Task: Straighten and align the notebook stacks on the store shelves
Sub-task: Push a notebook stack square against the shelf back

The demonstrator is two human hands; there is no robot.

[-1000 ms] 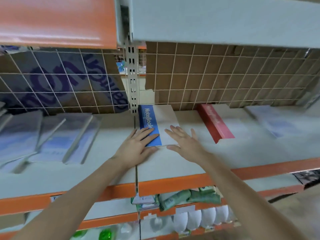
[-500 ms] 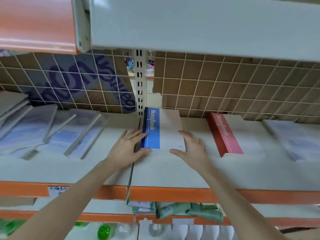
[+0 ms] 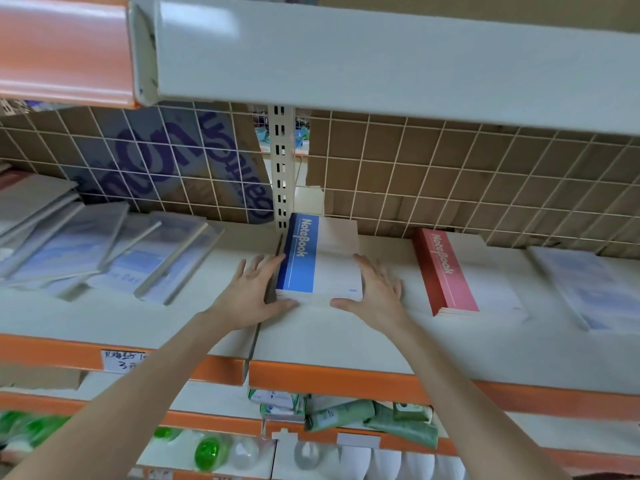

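Note:
A stack of notebooks with a blue spine band and white cover [image 3: 322, 261] lies on the white shelf [image 3: 346, 341], pushed back near the upright post. My left hand [image 3: 251, 296] lies flat against the stack's left edge, thumb at its front corner. My right hand [image 3: 375, 294] presses flat on the right edge, thumb along the front. Right of it sits a red-spined notebook stack [image 3: 450, 271]. Further right lies a pale blue wrapped stack [image 3: 588, 289]. On the left, several grey-blue notebooks [image 3: 114, 251] lean askew over one another.
A wire grid backed by cardboard [image 3: 450, 181] closes the rear. A white shelf [image 3: 381, 57] overhangs close above. An orange front rail [image 3: 381, 382] edges the shelf; green packets [image 3: 363, 417] and bottles [image 3: 207, 452] sit on lower shelves.
My hands slid from the top of the blue stack to its two sides. The view shifted closer and slightly left.

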